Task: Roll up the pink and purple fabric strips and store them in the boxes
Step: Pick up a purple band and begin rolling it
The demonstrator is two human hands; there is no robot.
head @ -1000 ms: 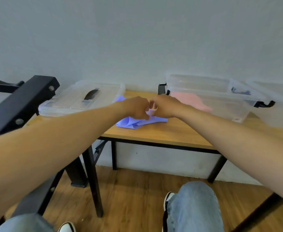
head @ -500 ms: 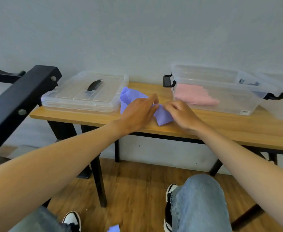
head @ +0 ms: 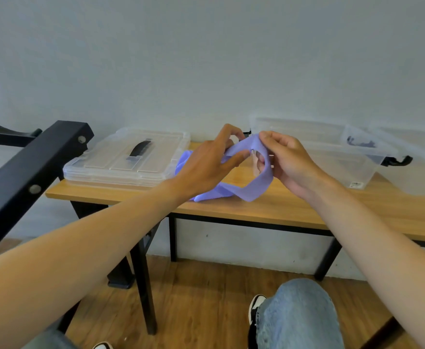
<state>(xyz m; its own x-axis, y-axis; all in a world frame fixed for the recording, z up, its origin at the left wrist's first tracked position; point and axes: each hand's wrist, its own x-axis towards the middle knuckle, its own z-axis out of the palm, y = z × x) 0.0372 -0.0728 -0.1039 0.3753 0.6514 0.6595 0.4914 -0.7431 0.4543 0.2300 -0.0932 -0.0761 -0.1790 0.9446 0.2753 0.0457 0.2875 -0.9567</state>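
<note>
One purple strip (head: 253, 190) is in hand, raised above the wooden surface (head: 294, 210) between the two boxes; its free length droops in a loop to the surface and trails left toward the closed box (head: 128, 157).

Step in hand, as judged: starting the roll at the strip's end. To do it well: keep the end flat and square, make the first turn tight, hold light tension on the hanging length so the roll does not skew or telescope, and untwist the loop before winding it in.

Left hand (head: 206, 165): fingers (head: 234, 136) curled over the strip's top edge, thumb beneath, pinching it. Right hand (head: 289, 162): fingers (head: 269, 137) bent and pinching the same end just beside the left; the strip passes down across its palm side. Both are grasping, neither is released.

Open box (head: 352, 167) stands far right, behind the right hand. No pink strip is discernible. A black frame (head: 30, 172) crosses near left.
</note>
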